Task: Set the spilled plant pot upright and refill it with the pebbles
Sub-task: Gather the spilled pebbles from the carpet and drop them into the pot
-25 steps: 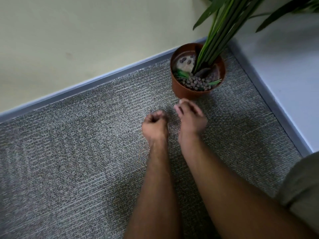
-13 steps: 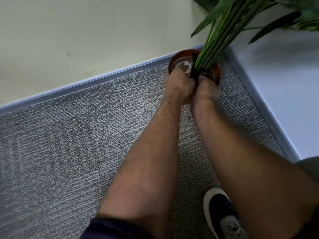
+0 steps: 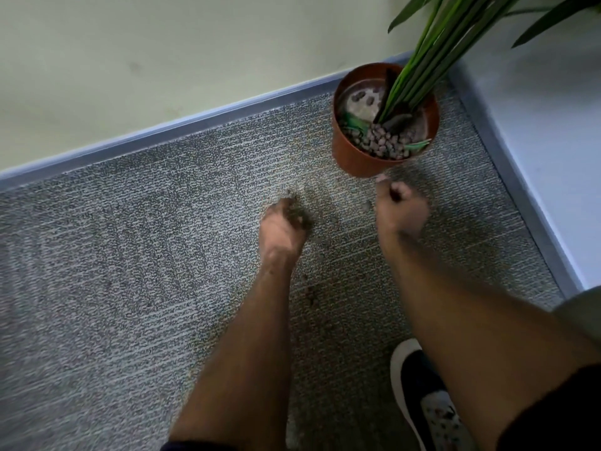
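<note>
The grey looped carpet floor (image 3: pixel 130 288) runs into a corner, and there the one round terracotta-brown plastic plant pot (image 3: pixel 361 157) stands upright, its long green stems (image 3: pixel 422 66) leaning away up and to the right. It lies ahead of both hands and to their right, so the right hand (image 3: pixel 401 209) is clearly the nearer, just short of the pot's near wall, while the left hand (image 3: pixel 283 227) sits well to the pot's left on the carpet. Both hands are blurred: the left looks curled around a dark clump of small brown-grey clay pebbles (image 3: pixel 300 218), and the right is curled too, but whether it holds any I cannot tell. One black-and-white shoe (image 3: pixel 422 395) shows at the lower edge. One heap of pebbles (image 3: pixel 380 143) fills the pot's near side; at most three or four stray ones seem to dot the carpet between the hands, too smeared to count surely.
</note>
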